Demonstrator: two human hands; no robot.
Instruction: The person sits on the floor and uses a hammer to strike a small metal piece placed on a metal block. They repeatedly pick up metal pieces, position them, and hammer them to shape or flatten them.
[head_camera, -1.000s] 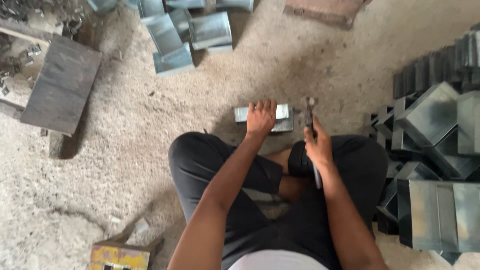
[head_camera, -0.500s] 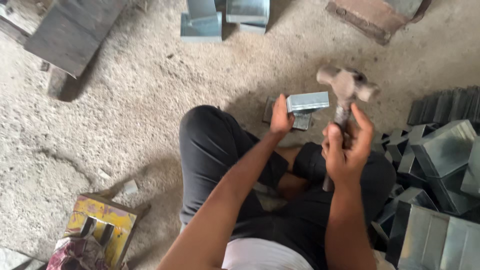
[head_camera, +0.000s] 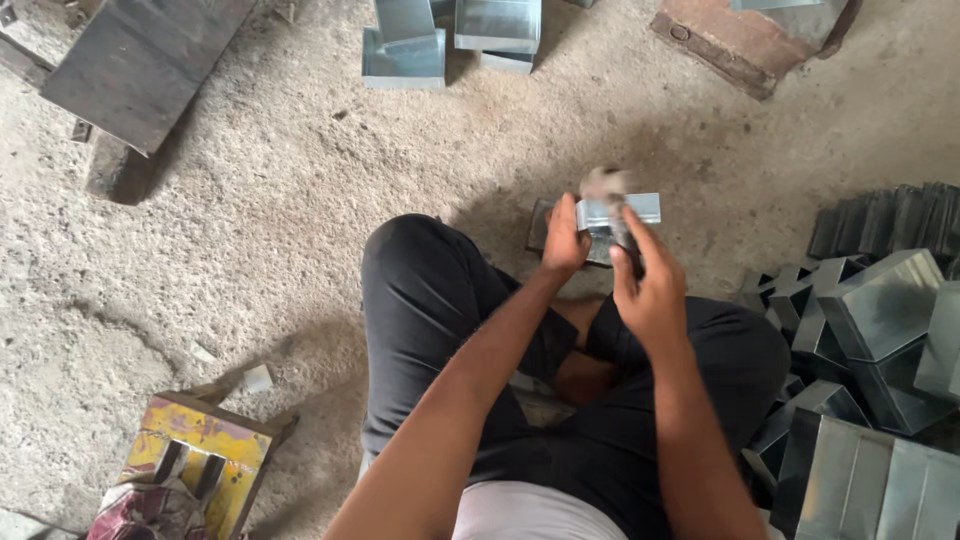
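Down on the gritty concrete floor the person sat cross-legged in black trousers, both bare arms stretched forward over the knees. The left hand pressed down on the near left edge of a small folded sheet-metal piece, fingers curled over it and pinning it to a dark flat block that lay on the floor just ahead of the knees. The right hand was wrapped tight around the handle of a hammer, whose head showed only as a grey blur directly above the metal piece, so I could not tell whether it touched the sheet. To the person's right a heap of folded galvanised boxes crowded close against the right knee, with a row of dark stacked sheets behind them. Well ahead, near the top of the view, 3 or so similar finished metal pieces stood together on the floor, a rusty slab to their right and a big dark steel plate off at the upper left. Near the person's left hip sat a worn yellow box with a rag beside it.
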